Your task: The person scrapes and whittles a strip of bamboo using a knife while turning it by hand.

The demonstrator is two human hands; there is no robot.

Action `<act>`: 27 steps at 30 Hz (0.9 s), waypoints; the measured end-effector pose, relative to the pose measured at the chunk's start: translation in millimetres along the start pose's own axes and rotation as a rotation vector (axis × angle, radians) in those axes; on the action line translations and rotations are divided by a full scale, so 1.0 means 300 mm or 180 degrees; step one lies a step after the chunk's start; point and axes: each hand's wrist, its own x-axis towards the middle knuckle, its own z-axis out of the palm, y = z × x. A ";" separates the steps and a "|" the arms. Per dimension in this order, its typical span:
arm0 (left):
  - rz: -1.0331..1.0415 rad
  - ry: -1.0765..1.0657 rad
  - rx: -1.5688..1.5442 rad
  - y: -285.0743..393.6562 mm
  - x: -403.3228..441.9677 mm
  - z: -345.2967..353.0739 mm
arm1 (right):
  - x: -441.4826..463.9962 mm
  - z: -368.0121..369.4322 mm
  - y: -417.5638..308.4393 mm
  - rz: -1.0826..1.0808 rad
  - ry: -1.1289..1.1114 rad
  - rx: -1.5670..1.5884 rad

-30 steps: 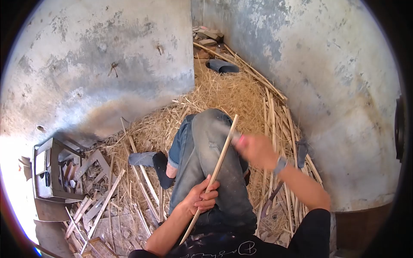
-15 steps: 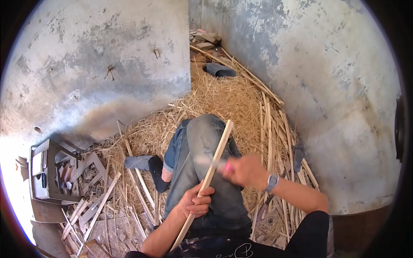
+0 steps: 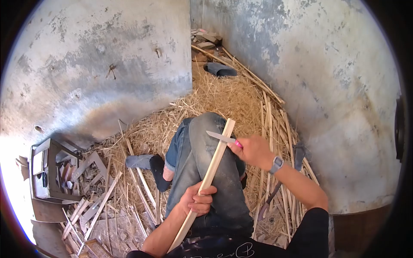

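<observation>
My left hand [image 3: 198,201] is closed around a pale wooden strip [image 3: 214,162], which slants from near my waist up over my knee. In my right hand [image 3: 253,151] is a knife [image 3: 219,136] with a pink handle, most of it hidden by my fingers. Its blade lies across the strip near the upper end, with the tip out past the left edge. Under the strip is my leg in worn jeans [image 3: 202,129].
Shavings [image 3: 223,96] cover the floor ahead. Long wooden strips [image 3: 269,124] lie along the right wall, with an axe-like tool [image 3: 298,155] among them. A grey slipper [image 3: 220,69] sits farther off. At left stands a wooden frame [image 3: 53,172] beside scraps.
My right hand has moved the knife up along the wooden strip, from about its middle to near its upper end. The left hand keeps its hold in nearly the same place.
</observation>
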 end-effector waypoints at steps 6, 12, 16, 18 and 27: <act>-0.0023 0.0109 0.0021 -0.007 -0.016 -0.006 | -0.050 0.037 -0.021 -0.0050 0.0163 -0.0052; 0.0018 0.0183 0.0012 -0.006 -0.009 0.000 | -0.035 -0.027 -0.047 -0.0054 -0.0428 -0.0198; -0.0017 0.0153 -0.0116 -0.020 -0.016 -0.009 | 0.116 -0.070 0.193 0.0544 0.0282 -0.0115; 0.0323 0.0449 0.0230 -0.031 -0.016 0.007 | 0.149 -0.110 0.229 0.0948 0.0298 -0.0050; 0.0862 0.1798 0.2148 -0.068 0.011 0.093 | -0.093 0.025 -0.082 -0.0238 0.0019 0.0173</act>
